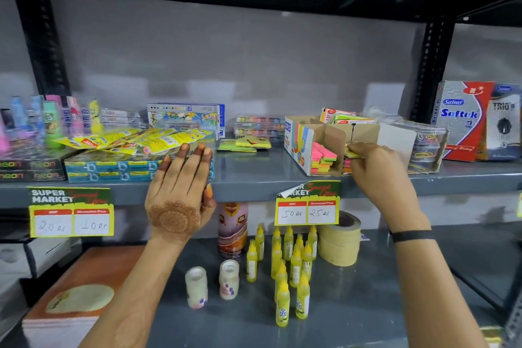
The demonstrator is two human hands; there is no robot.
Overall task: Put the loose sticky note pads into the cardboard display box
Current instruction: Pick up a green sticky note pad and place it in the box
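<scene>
The cardboard display box (299, 147) lies on the grey shelf at centre right, its open front showing pink, yellow and orange sticky note pads (323, 159). My right hand (375, 167) is at the box's opening, fingers pinched on a yellow-green sticky note pad (351, 153). Loose green and yellow pads (244, 143) lie on the shelf left of the box. More pads (343, 117) stand behind the box. My left hand (180, 192), fingers spread and holding nothing, hovers flat in front of the shelf edge by the blue boxes.
Yellow packets (135, 140) and blue boxes (113, 171) crowd the shelf's left side. Paint sets (258, 124) sit at the back. A clear tub (426, 144) and Softek box (460, 118) stand to the right. Glue bottles (288, 257) and tape rolls (340, 240) fill the lower shelf.
</scene>
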